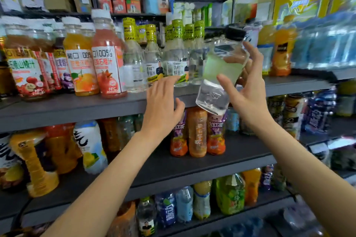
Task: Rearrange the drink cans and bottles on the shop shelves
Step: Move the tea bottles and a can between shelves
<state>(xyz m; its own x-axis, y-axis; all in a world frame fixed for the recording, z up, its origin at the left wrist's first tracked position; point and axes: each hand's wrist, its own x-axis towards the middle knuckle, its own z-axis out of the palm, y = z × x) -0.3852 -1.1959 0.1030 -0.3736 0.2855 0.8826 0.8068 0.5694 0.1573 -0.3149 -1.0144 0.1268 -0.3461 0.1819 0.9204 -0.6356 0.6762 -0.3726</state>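
Clear plastic bottle (221,75) hung tilted over the shelf's front edge (96,109), loosely pinched by my right hand (248,90); my left hand (161,107), grip spread and bare, neared the yellow-capped bottles (174,54) and could topple them

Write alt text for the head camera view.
A person's right hand holds a tilted clear bottle with a black cap in front of a shop shelf crowded with juice and water bottles. The left hand reaches, open, toward the shelf edge.
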